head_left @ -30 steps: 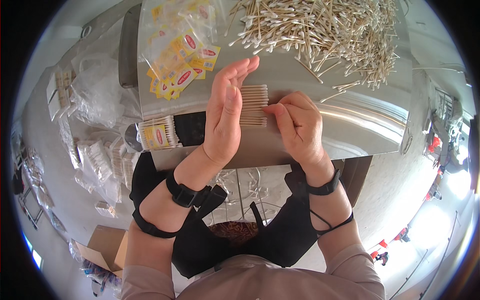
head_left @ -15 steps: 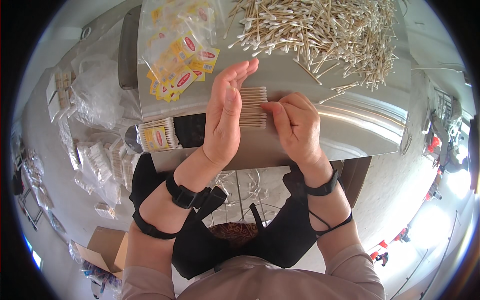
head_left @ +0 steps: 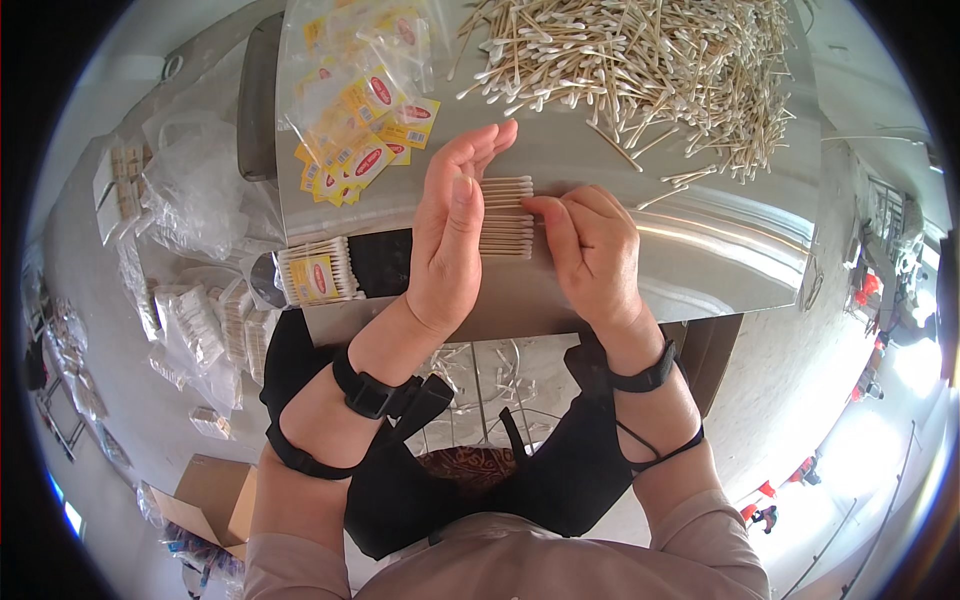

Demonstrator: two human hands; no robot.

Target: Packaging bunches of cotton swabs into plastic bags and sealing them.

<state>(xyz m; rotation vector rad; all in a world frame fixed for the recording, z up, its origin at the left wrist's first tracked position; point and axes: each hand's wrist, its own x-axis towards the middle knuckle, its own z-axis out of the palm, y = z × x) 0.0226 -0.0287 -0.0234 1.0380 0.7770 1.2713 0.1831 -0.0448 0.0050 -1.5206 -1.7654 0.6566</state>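
Note:
A row of cotton swabs (head_left: 508,216) lies side by side on the metal table, white tips towards the right. My left hand (head_left: 452,235) stands on edge across their left part, fingers stretched upward and holding nothing, hiding their other ends. At the right, my right hand (head_left: 592,245) is closed with its fingers curled, and its leading digit touches the swab tips near the middle of the row. Whatever lies inside those curled fingers is hidden. Left of my left hand is a black strip (head_left: 383,263), beside a clear pack of swabs (head_left: 318,272) with a yellow label.
A big heap of loose swabs (head_left: 640,60) covers the far right of the table (head_left: 700,255). Clear bags with yellow labels (head_left: 365,120) lie at the far left. Plastic-wrapped bundles (head_left: 205,320) and an open cardboard box (head_left: 215,495) are on the left.
My right hand's leading digit has shifted slightly away from me along the swab tips. My left hand stays in place.

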